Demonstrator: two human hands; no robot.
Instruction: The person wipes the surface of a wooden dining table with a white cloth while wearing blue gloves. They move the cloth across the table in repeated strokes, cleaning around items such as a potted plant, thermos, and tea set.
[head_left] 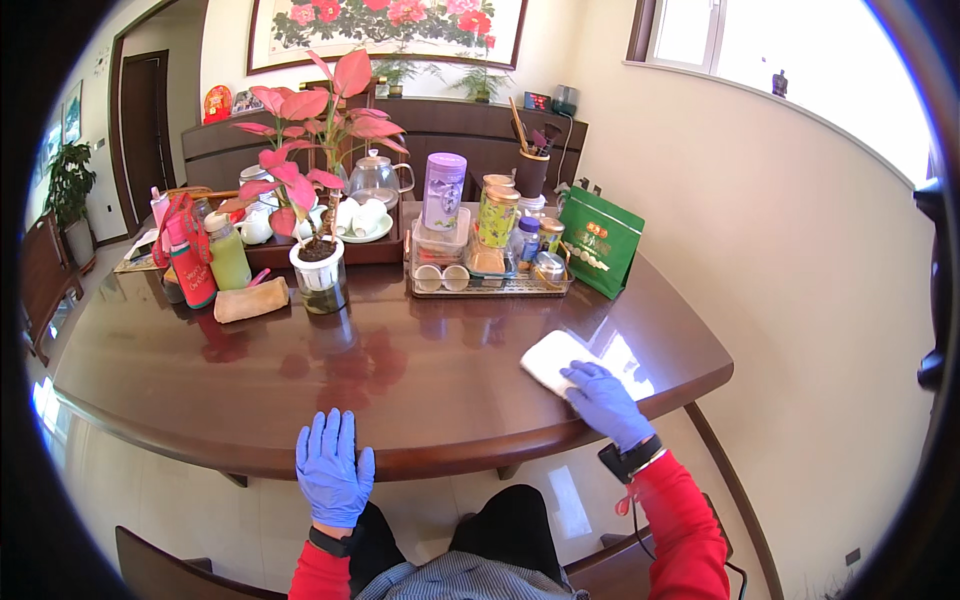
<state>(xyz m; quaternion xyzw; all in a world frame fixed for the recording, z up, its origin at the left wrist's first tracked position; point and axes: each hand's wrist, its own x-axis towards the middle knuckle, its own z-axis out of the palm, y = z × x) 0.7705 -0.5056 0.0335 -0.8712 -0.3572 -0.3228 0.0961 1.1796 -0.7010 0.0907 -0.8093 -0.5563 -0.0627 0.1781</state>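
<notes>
White cloth (555,360) under your right hand (605,402), near the right front edge of the surface (420,370).
Your right hand lies open, fingers spread flat on the cloth. Your left hand (332,470) rests open, palm down, on the front edge, well apart. Behind stand a potted red-leaved plant (318,200) and a tray of jars (490,270).

On the table (420,370), the cloth (556,358) lies near the right edge under the right hand (603,400), while the left hand (331,468) rests flat at the near edge. The potted plant (318,262) stands toward the far edge left of the tray of jars (487,283), with the standing pouch (598,240) at the far right corner.
</notes>
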